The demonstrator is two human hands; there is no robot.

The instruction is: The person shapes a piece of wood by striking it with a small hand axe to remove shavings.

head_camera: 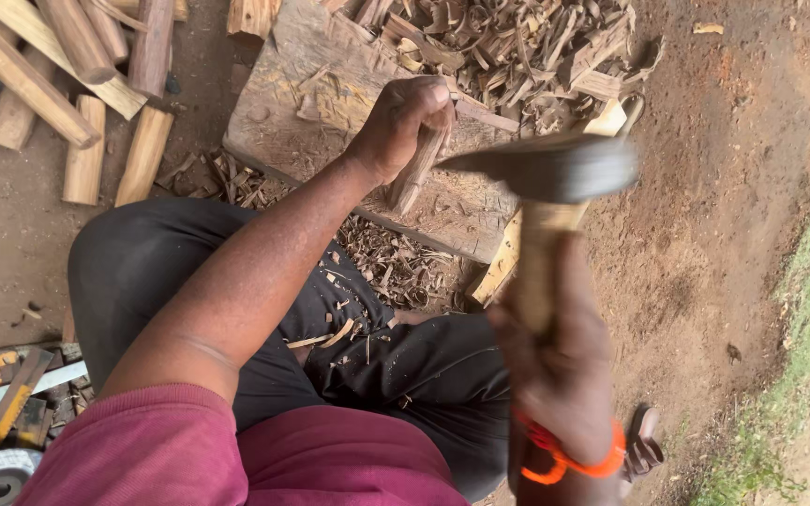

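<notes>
No packages, labels, signs or screens are showing anywhere around the fingers here.
</notes>
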